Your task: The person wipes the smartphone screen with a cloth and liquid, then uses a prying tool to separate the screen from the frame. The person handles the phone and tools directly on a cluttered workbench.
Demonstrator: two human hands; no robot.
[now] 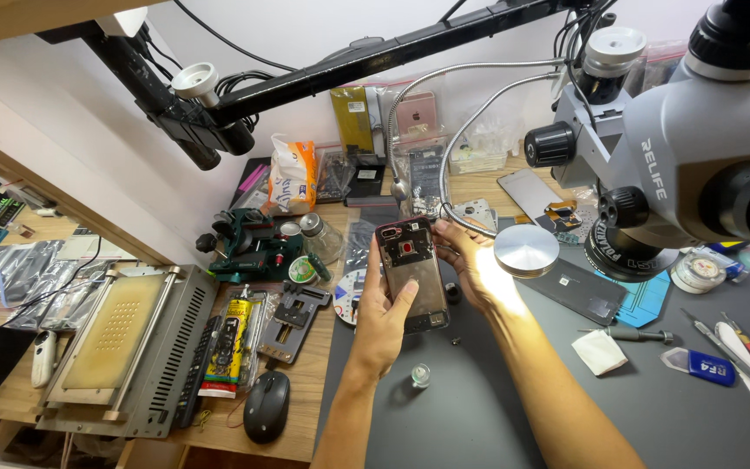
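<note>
left hand (381, 320) and right hand (476, 271) fingers closed on opened phone (413, 274) edges, raised above grey mat (479, 399); small bottle (420, 375) just below.

Opened phone (412, 271): glossy dark inner plate, shiny metal-looking frame; work mat (496, 382): matt grey, smooth, rubbery look; bench top (305, 382): light wood grain; microscope body (705, 148): matt grey; round disc (526, 250): brushed metal; mouse (266, 405): black plastic, slight sheen; folded wipe (599, 352): white cloth or paper.
</note>
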